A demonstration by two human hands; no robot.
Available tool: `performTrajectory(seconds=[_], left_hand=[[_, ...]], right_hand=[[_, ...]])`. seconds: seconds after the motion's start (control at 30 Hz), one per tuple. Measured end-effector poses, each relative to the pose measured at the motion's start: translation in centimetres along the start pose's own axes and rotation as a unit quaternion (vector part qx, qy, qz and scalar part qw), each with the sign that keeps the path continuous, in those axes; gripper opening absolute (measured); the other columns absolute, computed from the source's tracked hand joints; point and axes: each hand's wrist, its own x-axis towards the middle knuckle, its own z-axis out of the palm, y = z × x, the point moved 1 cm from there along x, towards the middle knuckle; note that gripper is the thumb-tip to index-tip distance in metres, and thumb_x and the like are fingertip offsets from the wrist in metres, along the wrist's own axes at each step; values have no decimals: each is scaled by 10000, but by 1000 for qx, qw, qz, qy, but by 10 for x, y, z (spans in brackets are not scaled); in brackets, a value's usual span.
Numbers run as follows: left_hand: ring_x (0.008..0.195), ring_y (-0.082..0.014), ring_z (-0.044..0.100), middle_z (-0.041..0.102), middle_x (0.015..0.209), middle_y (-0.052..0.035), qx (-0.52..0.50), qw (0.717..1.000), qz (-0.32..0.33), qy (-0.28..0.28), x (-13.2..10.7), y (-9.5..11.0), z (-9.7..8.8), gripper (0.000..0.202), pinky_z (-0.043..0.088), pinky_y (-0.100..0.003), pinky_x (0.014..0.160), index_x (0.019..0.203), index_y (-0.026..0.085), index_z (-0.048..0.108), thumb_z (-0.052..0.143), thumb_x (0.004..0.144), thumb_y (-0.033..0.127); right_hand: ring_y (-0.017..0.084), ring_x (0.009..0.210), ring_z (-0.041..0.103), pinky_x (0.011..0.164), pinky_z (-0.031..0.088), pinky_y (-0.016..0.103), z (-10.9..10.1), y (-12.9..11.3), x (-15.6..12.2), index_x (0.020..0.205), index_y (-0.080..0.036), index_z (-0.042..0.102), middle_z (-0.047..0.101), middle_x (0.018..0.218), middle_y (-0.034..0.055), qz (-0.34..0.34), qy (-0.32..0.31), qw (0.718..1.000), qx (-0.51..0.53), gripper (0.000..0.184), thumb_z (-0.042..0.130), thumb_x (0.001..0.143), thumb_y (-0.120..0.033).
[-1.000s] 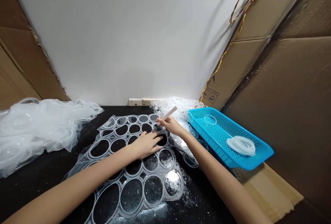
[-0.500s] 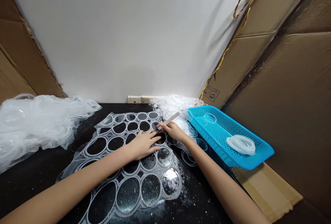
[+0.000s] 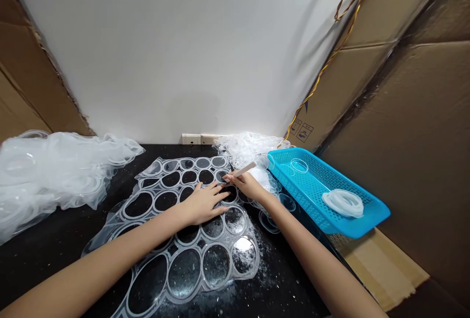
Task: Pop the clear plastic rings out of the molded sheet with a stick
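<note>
A clear plastic sheet (image 3: pixel 183 259) full of round cut-out holes lies flat on the black table (image 3: pixel 44 244). My left hand (image 3: pixel 203 203) presses on it with fingers spread flat, near its far right part. My right hand (image 3: pixel 245 183) pinches a thin white stick-like tool (image 3: pixel 243 170), its tip touching the sheet just beyond my left fingertips.
A blue plastic basket (image 3: pixel 312 195) at the right holds a stack of clear rings (image 3: pixel 343 203) and one loose ring. Heaps of clear plastic scrap lie at the left (image 3: pixel 51 176) and behind the sheet (image 3: pixel 249 146). Cardboard walls stand on both sides. White flecks dust the table.
My right hand with the tool has drawn slightly nearer along the sheet. My left hand stays pressed in the same place.
</note>
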Motion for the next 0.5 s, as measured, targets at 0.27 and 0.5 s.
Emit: performTrajectory(seconds=[0.27,0.5], left_hand=[[1314,-311,211,301,1426,-95,0,1000,0,-6,2,-1,3,497,193,-618,973,1326,255,358,295,896,495],[1326,-317,167,235,1448,-95,-12,999,2,-29,1,-2,-2,622,147,-646,969,1341,267,330,256,840,630]], right_hand=[[177,790,589,735,471,306,1,-9,0,918,-119,652,627,847,90,-42,-9,996,-79,290,389,893,-239],[184,890,584,807,472,321,13,-9,-2,1056,-109,619,596,1017,139,-83,-11,985,-148,280,412,882,-184]])
